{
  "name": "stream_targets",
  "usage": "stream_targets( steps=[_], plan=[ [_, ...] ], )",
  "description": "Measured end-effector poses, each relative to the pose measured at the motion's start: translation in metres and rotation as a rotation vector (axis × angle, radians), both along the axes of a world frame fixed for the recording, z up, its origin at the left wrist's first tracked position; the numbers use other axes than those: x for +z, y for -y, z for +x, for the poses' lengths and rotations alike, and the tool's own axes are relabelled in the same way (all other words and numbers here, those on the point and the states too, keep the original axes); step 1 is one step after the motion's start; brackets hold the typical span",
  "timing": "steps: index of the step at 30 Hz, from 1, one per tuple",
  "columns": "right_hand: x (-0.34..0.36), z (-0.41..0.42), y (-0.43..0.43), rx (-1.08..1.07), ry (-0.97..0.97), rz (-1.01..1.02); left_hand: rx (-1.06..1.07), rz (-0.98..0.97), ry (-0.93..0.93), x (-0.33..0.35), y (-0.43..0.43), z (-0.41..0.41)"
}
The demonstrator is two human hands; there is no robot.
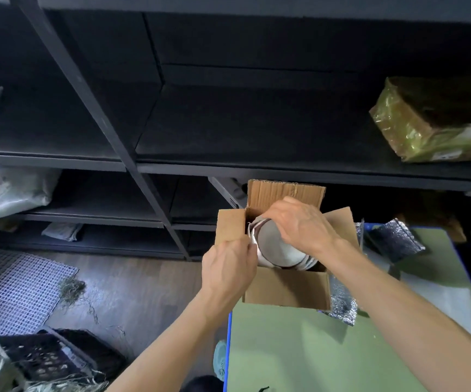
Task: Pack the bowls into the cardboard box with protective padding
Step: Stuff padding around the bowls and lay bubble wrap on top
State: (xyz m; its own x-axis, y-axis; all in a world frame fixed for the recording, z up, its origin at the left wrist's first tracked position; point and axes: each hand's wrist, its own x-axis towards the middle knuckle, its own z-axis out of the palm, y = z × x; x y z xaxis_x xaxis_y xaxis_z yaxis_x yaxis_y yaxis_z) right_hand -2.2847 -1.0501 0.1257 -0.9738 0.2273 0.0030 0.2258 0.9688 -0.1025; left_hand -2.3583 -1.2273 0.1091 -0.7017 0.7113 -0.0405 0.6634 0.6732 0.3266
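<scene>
a stack of nested pale grey-white round bowls (273, 244) sits inside an open brown cardboard box (285, 290), tilted so its round face turns up and toward the camera, with the stacked rims fanning out at the lower right. its axis leans from the box's near right corner up toward the far left, and whether the face is mouth or base cannot be told. the right hand (302, 224) lies on top of the bowls from the right, fingers curled over the far rim and clamped on the stack. the left hand (228, 267) is at the box's left edge just below the left flap, fingers curled with the tips against the bowls' left rim; whether it grips the rim or the box wall cannot be told. the box stands at the far left corner of a pale green table (299, 349), its four flaps standing open around the hands. crinkled silver foil padding (341, 304) sticks out beside the box's near right corner. behind are dark metal shelves (228, 123) carrying a parcel wrapped in yellowish tape (426, 123). on the wooden floor at left lie a white grid mat (16, 287), loose dry straw (71, 290) and a black plastic crate (44, 357).
</scene>
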Motion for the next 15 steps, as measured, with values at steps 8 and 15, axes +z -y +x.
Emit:
stream_targets(
  steps=[8, 15],
  plan=[
    [0.012, 0.085, 0.017, -0.236, -0.118, -0.044, -0.281, 0.178, 0.06, 0.012, -0.021, 0.033],
    [0.012, 0.187, 0.016, -0.548, -0.203, -0.119, -0.527, 0.255, 0.054, 0.018, -0.062, 0.086]
  ],
)
